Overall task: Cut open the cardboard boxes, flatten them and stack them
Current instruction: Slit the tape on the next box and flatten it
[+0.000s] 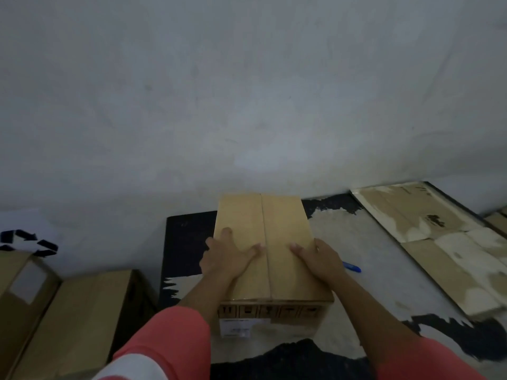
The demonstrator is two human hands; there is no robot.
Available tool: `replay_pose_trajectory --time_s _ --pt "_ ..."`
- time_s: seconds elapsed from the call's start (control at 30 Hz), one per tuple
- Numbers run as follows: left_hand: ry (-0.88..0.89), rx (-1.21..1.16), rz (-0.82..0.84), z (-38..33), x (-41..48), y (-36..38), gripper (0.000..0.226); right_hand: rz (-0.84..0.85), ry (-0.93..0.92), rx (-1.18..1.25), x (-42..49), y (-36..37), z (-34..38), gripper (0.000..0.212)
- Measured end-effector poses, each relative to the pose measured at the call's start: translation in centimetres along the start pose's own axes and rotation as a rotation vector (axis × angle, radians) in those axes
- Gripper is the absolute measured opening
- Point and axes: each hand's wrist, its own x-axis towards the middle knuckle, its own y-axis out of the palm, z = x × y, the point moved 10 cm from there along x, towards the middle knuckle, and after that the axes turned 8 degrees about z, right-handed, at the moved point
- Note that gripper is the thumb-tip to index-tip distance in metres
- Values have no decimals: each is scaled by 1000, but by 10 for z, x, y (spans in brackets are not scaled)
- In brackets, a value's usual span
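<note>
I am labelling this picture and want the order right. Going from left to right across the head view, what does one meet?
box with a pale label → plain brown box → closed box in the middle → blue tool → flattened cardboard

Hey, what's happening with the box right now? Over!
Left hand and right hand rest on box. Flaps closed. Blue tool beside right hand.

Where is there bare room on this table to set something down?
Free: the pale strip of table between the box and the flattened cardboard, beyond the blue tool; also the dark patch left of the box. Crowded: the right side, covered by the cardboard.
</note>
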Motion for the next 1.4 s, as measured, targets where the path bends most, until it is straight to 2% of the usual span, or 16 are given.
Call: replay_pose_trajectory --time_s 0.1,0.23,0.3,0.4,0.57,0.63,0.73,0.8,0.93,0.97,1.03,1.1,1.17,1.27,1.33,1.4 --pt "-54 42 -5 -6 6 10 118 -19 19 43 10 0 -7 68" --pt "-66 8 -15 -8 20 6 123 -62 -21 25 20 -14 4 64" --pt "-51 -54 -13 -8 27 -1 124 -99 -59 162 22 -30 9 52" --pt "-56 -207 14 -7 35 -4 131 -85 -131 397 25 -57 20 32" --pt "-50 -611 63 -15 40 17 146 -77 -299 455 37 -101 45 26" --pt "-45 -747 78 -21 40 32 143 -26 -236 481 46 -105 41 45" --pt "-65 -811 129 -28 35 57 130 123 -57 421 54 -96 22 108" --pt "-85 -744 172 -33 36 65 126 186 -14 445 59 -90 12 122" --pt "-59 -446 217 -44 47 60 100 177 -104 458 68 -90 22 111" --pt "-45 -408 209 -48 47 52 91 169 -122 462 72 -90 25 99" --pt "-23 -463 199 -56 44 38 66 172 -181 427 69 -90 38 68" --pt "-51 -638 262 -62 38 35 52 184 -199 360 69 -88 42 79" --pt "-64 -848 362 -73 28 36 69 165 -205 360 65 -88 46 74" --pt "-61 -981 389 -75 27 38 121 138 -204 394 70 -88 39 66" --pt "-54 -1048 430 -69 24 42 107 140 -199 463 67 -92 33 40" --pt "-39 -1135 435 -64 24 47 72 165 -201 554 67 -90 21 29"
